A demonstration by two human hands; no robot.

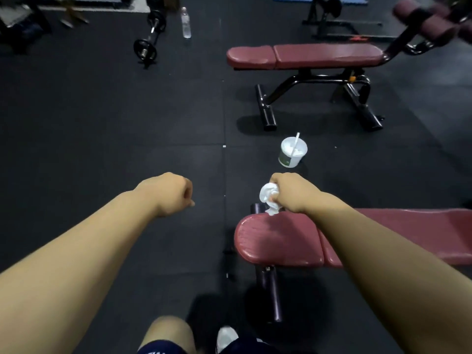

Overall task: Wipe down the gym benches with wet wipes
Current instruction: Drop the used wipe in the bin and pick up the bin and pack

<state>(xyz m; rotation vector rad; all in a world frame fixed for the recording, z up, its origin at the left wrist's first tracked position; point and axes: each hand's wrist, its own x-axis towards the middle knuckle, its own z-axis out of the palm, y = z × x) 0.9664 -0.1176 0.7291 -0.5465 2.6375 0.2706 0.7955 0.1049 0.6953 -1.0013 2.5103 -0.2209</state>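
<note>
Near bench partly beyond right edge

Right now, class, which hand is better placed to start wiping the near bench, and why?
The right hand: it grips the wipe at the far edge of the near bench. The left hand is curled, empty, over the floor.
</note>
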